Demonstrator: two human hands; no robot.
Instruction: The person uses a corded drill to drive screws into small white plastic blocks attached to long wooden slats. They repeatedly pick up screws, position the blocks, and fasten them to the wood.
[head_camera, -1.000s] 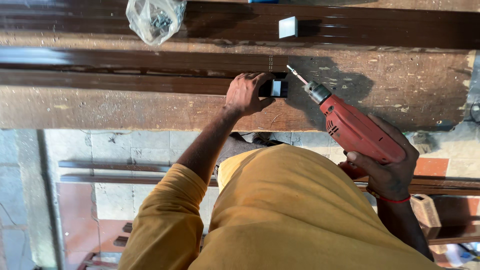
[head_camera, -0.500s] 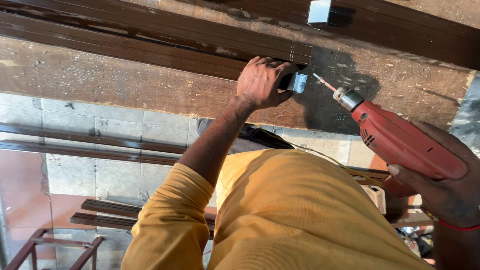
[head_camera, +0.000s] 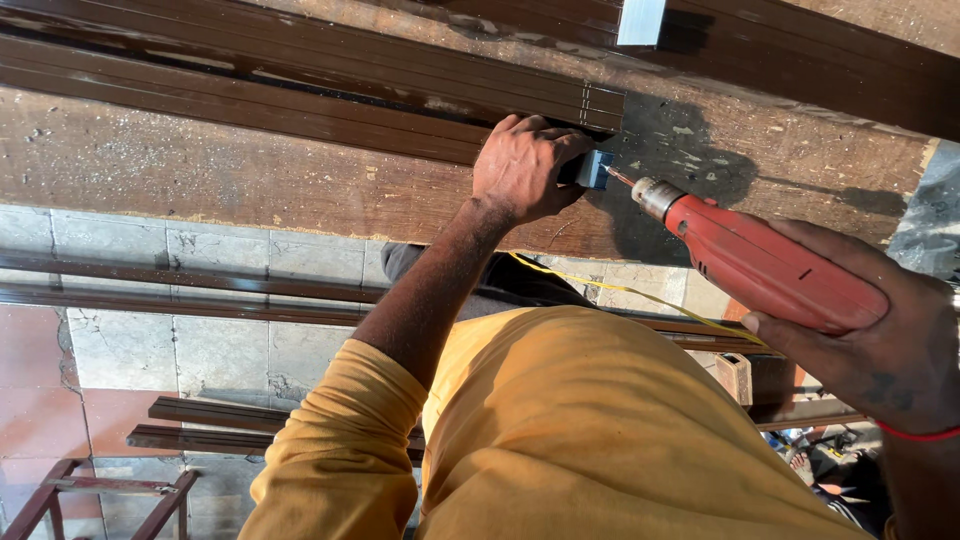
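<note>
My left hand (head_camera: 522, 166) presses a small silver-blue metal block (head_camera: 594, 169) against the end of a long brown metal profile (head_camera: 300, 100) lying on the worn wooden bench (head_camera: 200, 180). My right hand (head_camera: 880, 340) grips a red power drill (head_camera: 760, 262) by its body. The drill's bit (head_camera: 620, 178) touches the right face of the block. My yellow sleeve and shirt fill the lower middle of the view.
A second small silver block (head_camera: 640, 20) sits on another dark profile at the top. More brown profiles (head_camera: 200, 285) lie on the tiled floor below the bench. A metal stand (head_camera: 100, 490) shows at the bottom left. A yellow cord (head_camera: 640, 295) runs under the drill.
The view has shifted and drawn closer to the bench. The drill has come in from the right until its bit meets the block held by my left hand.
</note>
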